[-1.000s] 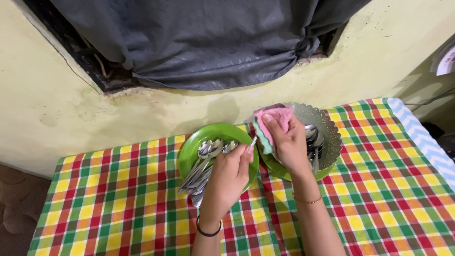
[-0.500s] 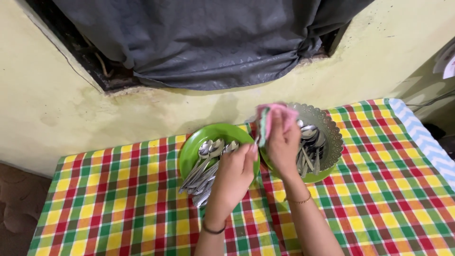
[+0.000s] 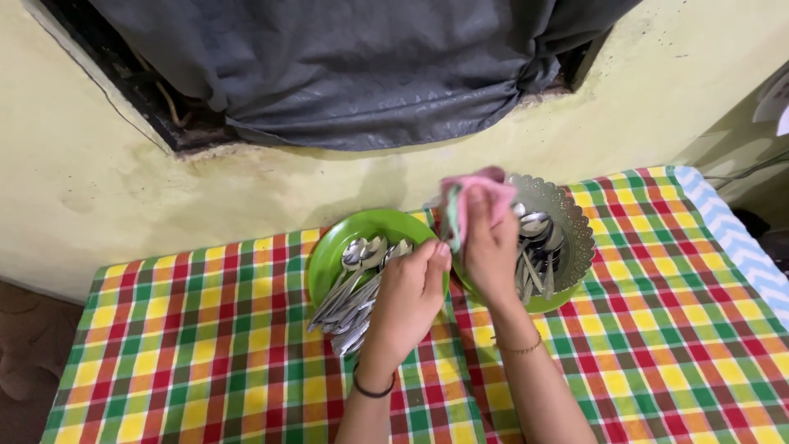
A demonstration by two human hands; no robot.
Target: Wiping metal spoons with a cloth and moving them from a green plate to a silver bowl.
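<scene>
The right hand (image 3: 491,247) is closed around a pink cloth (image 3: 472,197) with a green edge, bunched between thumb and fingers and raised just above the near-left rim of the silver dish (image 3: 567,215). The left hand (image 3: 408,300) sits at about 8 o'clock from the right one, its fingertips pinched together on the thin handle of a spoon (image 3: 445,233); only a short sliver of metal shows between the two hands, and the rest of it disappears into the cloth, so its bowl cannot be seen. The two hands are touching or nearly so at the fingertips.

Directly at 9 o'clock from the left hand's fingers lies a green plate (image 3: 329,251) carrying a heap of steel spoons (image 3: 352,288), their bowls pointing to 12 o'clock and their handles fanning toward 7 o'clock over the plate's edge. The silver dish, with a scalloped pierced rim, stands at 3 o'clock from the cloth on a second green plate (image 3: 542,302) and holds more spoons (image 3: 536,238). Both plates rest on a desk under a checked cloth (image 3: 205,345) of red, green and yellow. A black band circles the left wrist, a thin bracelet the right. At 12 o'clock a dark curtain (image 3: 353,66) hangs against the yellowish wall (image 3: 99,189).
</scene>
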